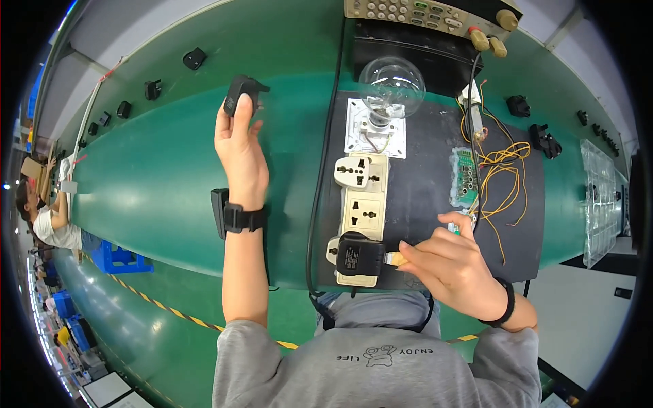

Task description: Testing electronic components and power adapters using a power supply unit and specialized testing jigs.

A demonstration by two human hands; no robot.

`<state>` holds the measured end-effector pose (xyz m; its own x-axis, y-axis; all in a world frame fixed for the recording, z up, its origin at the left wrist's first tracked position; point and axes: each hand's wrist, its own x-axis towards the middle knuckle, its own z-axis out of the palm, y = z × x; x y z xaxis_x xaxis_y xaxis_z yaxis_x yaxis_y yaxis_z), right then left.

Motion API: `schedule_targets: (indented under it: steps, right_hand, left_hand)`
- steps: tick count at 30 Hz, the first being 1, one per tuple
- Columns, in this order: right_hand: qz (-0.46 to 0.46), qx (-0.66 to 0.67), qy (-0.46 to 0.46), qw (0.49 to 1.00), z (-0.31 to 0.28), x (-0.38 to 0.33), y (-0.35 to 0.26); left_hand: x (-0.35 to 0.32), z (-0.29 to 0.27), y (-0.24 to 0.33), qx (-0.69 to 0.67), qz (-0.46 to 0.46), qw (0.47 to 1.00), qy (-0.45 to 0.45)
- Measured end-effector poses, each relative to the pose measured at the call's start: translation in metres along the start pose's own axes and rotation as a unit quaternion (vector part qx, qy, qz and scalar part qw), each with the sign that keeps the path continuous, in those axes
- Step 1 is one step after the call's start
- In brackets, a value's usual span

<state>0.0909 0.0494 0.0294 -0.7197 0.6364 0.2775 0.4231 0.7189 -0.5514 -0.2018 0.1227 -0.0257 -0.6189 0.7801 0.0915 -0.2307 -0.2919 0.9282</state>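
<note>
My left hand is raised over the green table and grips a black power adapter between thumb and fingers. At the near end of the cream power strip, another black adapter is plugged in. My right hand pinches a USB plug with a yellowish body and a metal tip. The tip meets the right side of the plugged-in adapter; how deep it sits I cannot tell. A white travel plug adapter occupies the strip's far socket.
Beyond the strip stands a clear glass bulb on a white plate. A bench instrument is at the back; yellow wires and a green circuit board lie right. Clear plastic trays stand far right. Another person sits far left.
</note>
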Motion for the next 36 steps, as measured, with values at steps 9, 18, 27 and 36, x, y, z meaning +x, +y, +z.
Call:
schedule_targets:
  steps: [9,18,27,36]
  right_hand:
    - [0.013,-0.059,0.022,0.998,-0.026,0.004,0.01]
    - [0.305,-0.278,0.149,0.899,-0.174,-0.092,0.243]
    - [0.345,-0.258,0.086,0.898,-0.149,-0.067,0.252]
    - [0.175,-0.08,0.15,0.97,-0.126,-0.021,0.122]
  left_hand:
    - [0.024,-0.007,-0.053,0.332,0.154,0.929,0.046]
    - [0.088,0.024,-0.084,0.573,0.307,0.755,0.089]
    - [0.118,0.042,-0.088,0.519,0.195,0.826,0.105]
    - [0.098,0.027,-0.08,0.311,0.211,0.912,0.166]
